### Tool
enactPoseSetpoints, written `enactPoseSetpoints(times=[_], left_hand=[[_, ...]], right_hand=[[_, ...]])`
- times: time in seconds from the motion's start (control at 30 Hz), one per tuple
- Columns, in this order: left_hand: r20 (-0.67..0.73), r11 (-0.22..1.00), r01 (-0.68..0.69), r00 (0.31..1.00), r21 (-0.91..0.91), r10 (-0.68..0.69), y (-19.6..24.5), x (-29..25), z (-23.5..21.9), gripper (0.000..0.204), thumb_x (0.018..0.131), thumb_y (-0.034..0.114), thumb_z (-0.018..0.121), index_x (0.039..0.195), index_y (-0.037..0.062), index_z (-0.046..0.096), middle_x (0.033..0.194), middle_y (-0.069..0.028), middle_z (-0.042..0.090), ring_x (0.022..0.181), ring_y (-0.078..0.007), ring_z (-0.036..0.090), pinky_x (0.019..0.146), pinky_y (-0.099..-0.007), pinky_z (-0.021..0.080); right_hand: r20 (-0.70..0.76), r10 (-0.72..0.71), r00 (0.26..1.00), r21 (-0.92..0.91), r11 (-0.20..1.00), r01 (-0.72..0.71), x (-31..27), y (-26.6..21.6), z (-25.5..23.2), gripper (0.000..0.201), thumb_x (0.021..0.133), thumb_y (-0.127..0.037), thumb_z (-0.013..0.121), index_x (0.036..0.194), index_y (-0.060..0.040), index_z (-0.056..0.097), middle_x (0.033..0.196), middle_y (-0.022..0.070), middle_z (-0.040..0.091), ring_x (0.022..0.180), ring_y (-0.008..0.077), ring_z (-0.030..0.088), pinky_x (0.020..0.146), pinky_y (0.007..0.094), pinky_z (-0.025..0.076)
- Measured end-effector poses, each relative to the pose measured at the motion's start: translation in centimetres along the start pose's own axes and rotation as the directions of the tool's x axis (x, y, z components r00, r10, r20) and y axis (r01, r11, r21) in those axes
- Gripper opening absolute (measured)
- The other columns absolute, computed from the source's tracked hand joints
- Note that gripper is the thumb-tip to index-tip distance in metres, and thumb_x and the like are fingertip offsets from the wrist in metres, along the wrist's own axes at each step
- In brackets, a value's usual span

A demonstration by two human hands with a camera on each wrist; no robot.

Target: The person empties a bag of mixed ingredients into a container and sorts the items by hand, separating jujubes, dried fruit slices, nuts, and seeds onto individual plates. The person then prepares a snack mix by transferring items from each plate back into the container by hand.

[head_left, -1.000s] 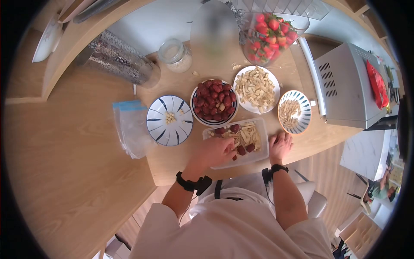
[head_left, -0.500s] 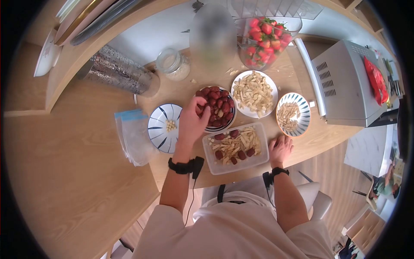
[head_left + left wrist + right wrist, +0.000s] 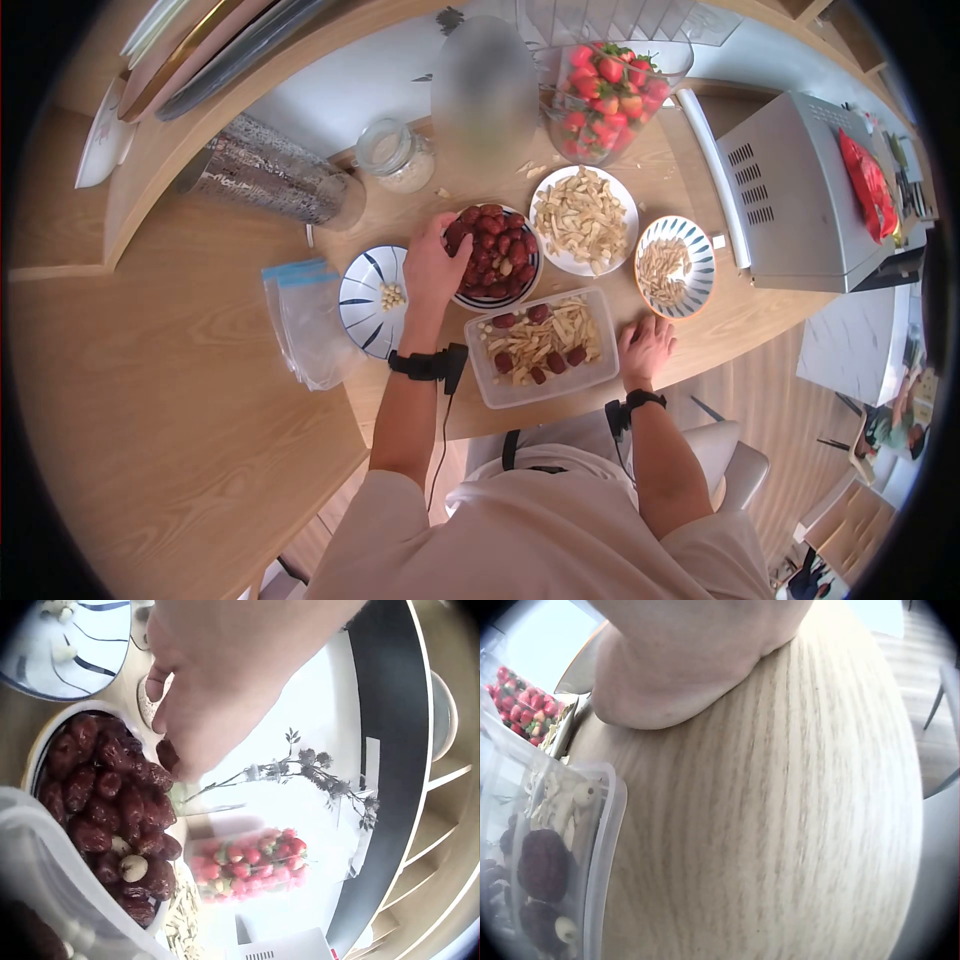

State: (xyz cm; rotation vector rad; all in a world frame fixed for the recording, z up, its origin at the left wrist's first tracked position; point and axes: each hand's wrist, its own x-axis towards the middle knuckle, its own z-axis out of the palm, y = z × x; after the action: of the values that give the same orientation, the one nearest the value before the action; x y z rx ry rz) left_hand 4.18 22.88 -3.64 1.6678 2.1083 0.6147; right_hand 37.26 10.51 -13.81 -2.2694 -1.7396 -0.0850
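Note:
My left hand is at the left side of a bowl heaped with red dates. Between its thumb and fingers it pinches one dark red date. My right hand rests on the table with relaxed fingers, just right of a clear plastic box; its fingertips are hidden in the right wrist view. Inside the box lie pale dried slices, several red dates and small whitish round seeds.
Left of the dates is a blue-striped plate with small pale seeds, beside plastic bags. To the right stand a white plate of dried slices and a striped bowl of thin pieces. Behind are a glass jar and strawberries.
My left hand has gone from over the plastic box up and left to the bowl of dates, where it now holds a date. My right hand stays in place.

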Motion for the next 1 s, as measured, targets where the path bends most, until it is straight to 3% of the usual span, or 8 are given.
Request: enactPoseSetpoints(times=[0.1,0.17,0.2,0.27,0.4,0.47,0.73,1.0], left_hand=[[0.093,0.914,0.076,0.995,-0.398,-0.042,0.4,-1.2,-0.8,0.026,0.089,0.017,0.065,0.114,0.01,0.061,0.101,-0.0075,0.066,0.09,-0.0182,0.062,0.077,-0.0312,0.05],[0.251,0.581,0.154,0.964,-0.799,0.09,0.4,-2.1,-0.9,0.024,0.093,0.023,0.06,0.109,0.0056,0.061,0.095,-0.005,0.065,0.084,-0.0103,0.06,0.071,-0.0249,0.046],[0.251,0.579,0.159,0.964,-0.8,0.082,0.9,-2.7,-1.0,0.024,0.093,0.023,0.06,0.109,0.0056,0.061,0.095,-0.005,0.065,0.084,-0.0103,0.06,0.071,-0.0249,0.046],[0.312,0.08,0.303,0.938,-0.95,0.15,2.2,-4.1,-1.3,0.031,0.092,0.033,0.058,0.1,0.0039,0.06,0.085,-0.0045,0.062,0.069,-0.0103,0.054,0.059,-0.0236,0.039],[0.341,-0.069,0.377,0.89,-0.924,0.301,2.1,-6.2,-1.1,0.036,0.095,0.04,0.052,0.095,0.0039,0.059,0.085,-0.0041,0.062,0.07,-0.0079,0.054,0.062,-0.0217,0.039],[0.522,0.182,0.491,0.762,-0.852,0.384,1.9,-6.9,-1.4,0.033,0.098,0.037,0.052,0.094,0.0052,0.06,0.085,-0.0025,0.061,0.072,-0.007,0.053,0.064,-0.0217,0.04],[0.603,0.902,0.082,0.768,-0.424,0.214,4.1,-11.2,-2.1,0.028,0.098,0.032,0.056,0.106,0.0061,0.062,0.068,-0.0056,0.065,0.06,-0.0156,0.059,0.058,-0.0317,0.046],[0.562,0.872,0.163,0.814,-0.462,0.146,3.5,-12.7,-4.8,0.031,0.098,0.03,0.057,0.119,0.0085,0.059,0.074,-0.0051,0.07,0.064,-0.0149,0.065,0.058,-0.0302,0.047]], right_hand=[[0.109,0.048,0.993,0.004,0.999,-0.049,0.2,-0.3,-0.7,0.021,0.084,-0.028,0.054,0.084,-0.0061,0.056,0.107,0.0146,0.054,0.098,0.0341,0.05,0.082,0.0462,0.037],[0.233,0.099,0.967,-0.004,0.995,-0.1,0.2,-0.4,-0.8,0.026,0.084,-0.029,0.053,0.088,-0.0039,0.059,0.119,0.0174,0.055,0.105,0.035,0.049,0.088,0.0469,0.037],[0.214,0.093,0.972,-0.011,0.996,-0.093,0.2,-0.3,-0.8,0.026,0.084,-0.029,0.053,0.088,-0.0038,0.059,0.119,0.0174,0.055,0.105,0.0352,0.05,0.088,0.0469,0.037],[0.2,0.079,0.977,-0.02,0.997,-0.076,0.2,-0.3,-0.8,0.027,0.084,-0.029,0.052,0.088,-0.0037,0.059,0.119,0.0175,0.055,0.105,0.0353,0.05,0.088,0.047,0.037],[0.112,0.04,0.993,-0.045,0.998,-0.035,0.1,-0.1,-0.1,0.023,0.084,-0.029,0.054,0.084,-0.0063,0.057,0.108,0.0137,0.055,0.099,0.0337,0.051,0.083,0.0464,0.038],[0.004,-0.016,1.0,-0.066,0.998,0.016,-0.1,0.4,0.4,0.02,0.084,-0.029,0.055,0.081,-0.0092,0.054,0.095,0.0097,0.055,0.093,0.0318,0.052,0.078,0.0451,0.039],[-0.033,-0.025,0.999,-0.061,0.998,0.023,-0.1,0.5,0.6,0.02,0.084,-0.028,0.056,0.081,-0.0089,0.055,0.093,0.0101,0.054,0.093,0.0319,0.053,0.079,0.0455,0.039],[0.157,0.06,0.986,-0.046,0.997,-0.054,0.4,-0.3,-0.5,0.025,0.083,-0.03,0.053,0.085,-0.0054,0.057,0.109,0.0146,0.057,0.101,0.0346,0.051,0.086,0.0476,0.038]])
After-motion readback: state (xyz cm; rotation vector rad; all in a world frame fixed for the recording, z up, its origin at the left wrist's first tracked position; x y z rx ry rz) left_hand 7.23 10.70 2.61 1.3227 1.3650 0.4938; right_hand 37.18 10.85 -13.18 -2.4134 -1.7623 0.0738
